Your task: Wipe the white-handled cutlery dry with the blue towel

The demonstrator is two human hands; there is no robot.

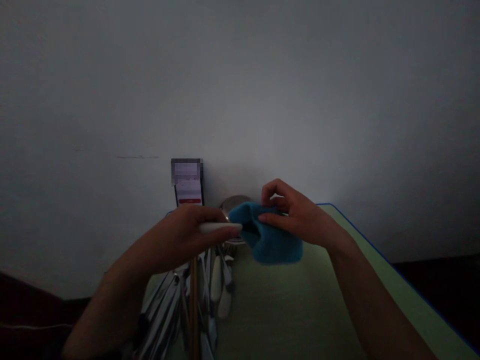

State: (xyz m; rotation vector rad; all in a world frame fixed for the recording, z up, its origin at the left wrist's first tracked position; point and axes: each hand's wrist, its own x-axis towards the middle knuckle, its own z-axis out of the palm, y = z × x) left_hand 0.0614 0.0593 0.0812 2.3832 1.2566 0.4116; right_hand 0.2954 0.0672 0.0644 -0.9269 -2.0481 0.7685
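My left hand (200, 227) is closed on a white-handled utensil (220, 228), which points to the right. The utensil's far end is hidden at the cloth, so I cannot tell its kind. A blue cloth (279, 245) hangs folded from my right hand (290, 210), pinched between thumb and fingers. Both hands are raised above the table, with the cloth's folds meeting the tip of the handle. Below my left hand lies a pile of metal cutlery (168, 305), among it white-handled pieces (216, 280) and a pair of wooden chopsticks (193, 305).
A phone (189, 187) leans upright against the wall (240, 100) at the back. Partly hidden behind the cloth is a round, shiny metal vessel (234, 204). The light green table (285, 310) has a blue edge (375, 245) on its right.
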